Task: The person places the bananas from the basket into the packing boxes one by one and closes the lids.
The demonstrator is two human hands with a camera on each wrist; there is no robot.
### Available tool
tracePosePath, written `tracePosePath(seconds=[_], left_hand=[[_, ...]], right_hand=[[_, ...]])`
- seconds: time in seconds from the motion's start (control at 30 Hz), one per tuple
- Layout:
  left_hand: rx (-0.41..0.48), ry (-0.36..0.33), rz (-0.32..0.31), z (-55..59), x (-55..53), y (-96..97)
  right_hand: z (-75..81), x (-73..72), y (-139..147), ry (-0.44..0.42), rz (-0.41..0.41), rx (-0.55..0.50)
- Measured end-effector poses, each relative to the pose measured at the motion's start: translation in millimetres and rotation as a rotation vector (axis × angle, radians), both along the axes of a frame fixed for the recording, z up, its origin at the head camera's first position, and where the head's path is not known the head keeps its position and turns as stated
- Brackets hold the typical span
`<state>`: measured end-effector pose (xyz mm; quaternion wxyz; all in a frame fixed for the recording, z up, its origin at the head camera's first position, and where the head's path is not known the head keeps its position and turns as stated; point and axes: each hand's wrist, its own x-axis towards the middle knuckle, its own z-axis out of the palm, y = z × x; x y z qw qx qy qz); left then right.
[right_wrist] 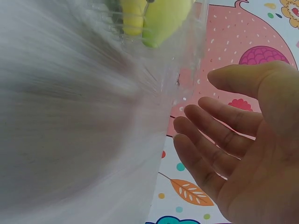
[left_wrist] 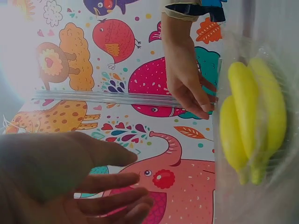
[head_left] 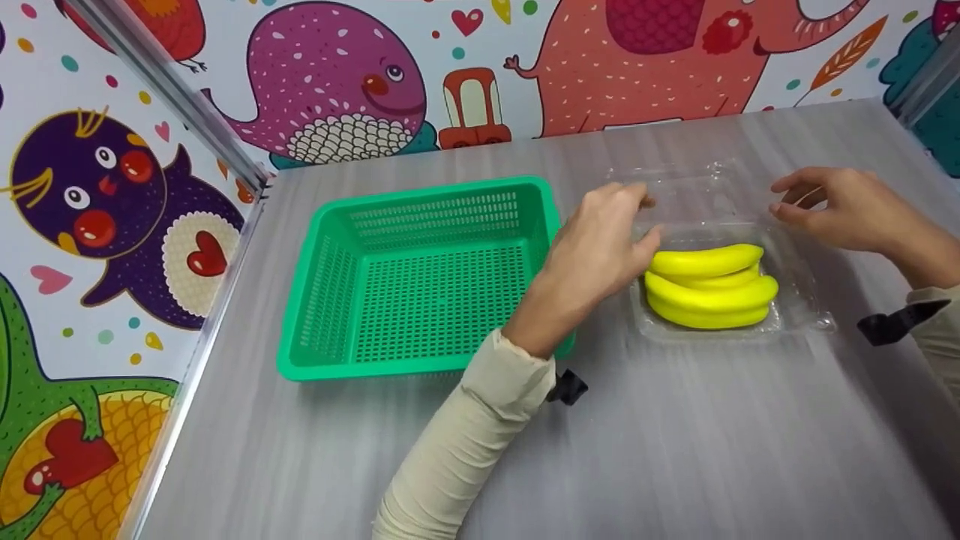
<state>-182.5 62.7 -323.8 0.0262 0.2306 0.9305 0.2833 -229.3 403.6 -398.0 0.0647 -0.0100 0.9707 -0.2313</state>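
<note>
Several yellow bananas (head_left: 709,289) lie in a clear plastic clamshell box (head_left: 712,334), its lid (head_left: 679,187) folded back toward the wall. My left hand (head_left: 600,232) hovers at the box's left side, fingers relaxed and holding nothing; its fingers spread apart in the left wrist view. On the other side my right hand (head_left: 847,206) is held near the box's right back corner, fingers loosely bent around nothing. The right wrist view shows the right palm (right_wrist: 266,154) with extended fingers, the bananas (right_wrist: 161,18) behind clear plastic beyond them.
A green plastic basket (head_left: 435,367) with a slotted floor stands left of the box, partly behind the left forearm. Cartoon-printed walls (head_left: 480,75) edge the grey table (head_left: 675,450) at the back and left. A metal strip (head_left: 165,97) runs along the wall corner.
</note>
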Motion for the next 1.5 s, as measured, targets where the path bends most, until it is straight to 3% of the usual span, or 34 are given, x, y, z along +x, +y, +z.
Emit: tracePosePath(seconds=[0.1,0.2,0.37,0.57,0.9,1.17,1.5], left_hand=[[0.068,-0.054,-0.012,10.8,-13.6,6.2],[0.082,-0.098,0.017,16.1,-28.6,13.8],[-0.031,-0.143,0.076,13.6,-50.7,25.5],[-0.156,-0.205,0.126,0.2,-67.2,28.2],[-0.254,-0.346,0.202,-17.7,-87.7,31.1],[-0.351,-0.458,0.248,-17.8,-95.9,42.1],[-0.347,-0.519,0.231,-16.2,-108.6,37.2]], right_hand=[[0.2,-1.1,1,0.000,-0.010,0.010],[-0.3,-2.6,0,0.002,-0.008,0.020],[-0.4,-5.3,-1,-0.009,0.007,0.031],[-0.1,-9.2,-2,-0.040,0.023,0.027],[-0.1,-13.7,5,-0.148,0.005,-0.054],[-3.0,-14.7,7,-0.198,-0.064,-0.112],[-7.2,-18.8,3,-0.166,-0.117,-0.111]])
